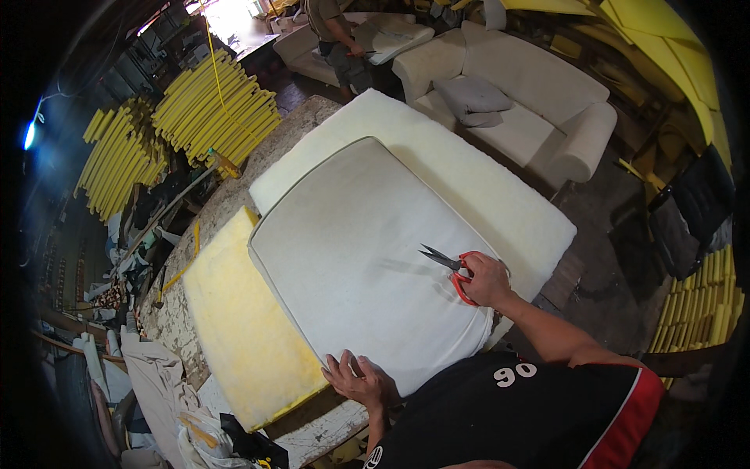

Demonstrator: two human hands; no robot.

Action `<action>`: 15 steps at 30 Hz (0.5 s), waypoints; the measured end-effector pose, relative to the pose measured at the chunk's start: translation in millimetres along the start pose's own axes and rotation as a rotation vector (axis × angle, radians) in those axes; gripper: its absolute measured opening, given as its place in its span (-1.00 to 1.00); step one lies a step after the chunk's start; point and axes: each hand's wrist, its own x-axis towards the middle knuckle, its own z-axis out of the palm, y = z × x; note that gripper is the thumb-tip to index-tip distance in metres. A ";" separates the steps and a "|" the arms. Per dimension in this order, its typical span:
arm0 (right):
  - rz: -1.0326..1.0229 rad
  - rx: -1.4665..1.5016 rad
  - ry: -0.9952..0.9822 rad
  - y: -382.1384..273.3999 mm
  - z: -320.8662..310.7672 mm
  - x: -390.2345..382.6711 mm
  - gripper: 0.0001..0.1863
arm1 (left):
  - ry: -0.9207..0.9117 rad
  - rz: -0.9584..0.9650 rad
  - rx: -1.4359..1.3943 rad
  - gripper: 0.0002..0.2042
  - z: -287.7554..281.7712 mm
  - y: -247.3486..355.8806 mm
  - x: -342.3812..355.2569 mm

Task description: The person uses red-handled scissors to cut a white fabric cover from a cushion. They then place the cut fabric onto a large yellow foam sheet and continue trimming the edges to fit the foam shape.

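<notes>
A large pale grey seat cushion (344, 227) with piped edges lies in front of me, its near end close to my body. My right hand (486, 283) grips a pair of scissors (444, 259) by the red handles, over the cushion's right side. The dark blades point left and stand slightly apart. At the cushion's near left edge my left hand (355, 381) rests with fingers spread, holding nothing. Under the cushion lie a white padded slab (531, 211) and, at the left, a yellow foam block (234, 313) topped with white wadding.
A worn workbench (301, 117) carries the cushions. Stacks of yellow foam strips (215, 109) stand at the far left. Beyond the bench are a beige sofa (531, 78) and another person (336, 39). Fabric (160, 375) hangs at the lower left; a black chair (691, 211) is at the right.
</notes>
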 end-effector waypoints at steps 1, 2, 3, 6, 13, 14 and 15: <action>0.002 -0.015 -0.002 0.2 0.2 0.1 -0.66 | 0.005 0.008 -0.012 -0.67 0.0 -0.1 0.2; -0.015 0.005 0.018 0.2 0.6 0.2 -0.66 | 0.001 0.005 -0.003 -0.68 0.0 -0.2 0.4; -0.026 0.013 0.038 0.2 0.9 0.4 -0.66 | 0.003 0.011 -0.005 -0.68 0.0 -0.3 0.6; -0.040 0.029 0.065 -0.3 1.4 0.3 -0.66 | 0.011 0.035 -0.012 -0.68 -0.2 -0.5 1.2; -0.015 0.007 0.022 -0.6 0.2 -1.4 -0.67 | 0.005 0.036 -0.034 -0.68 -1.4 0.1 1.3; -0.010 0.002 0.010 -0.7 0.0 -1.5 -0.67 | -0.003 0.020 -0.016 -0.68 -1.7 0.5 1.0; -0.006 -0.004 -0.002 -0.7 -0.2 -1.5 -0.67 | -0.006 0.011 -0.015 -0.68 -1.9 0.8 0.6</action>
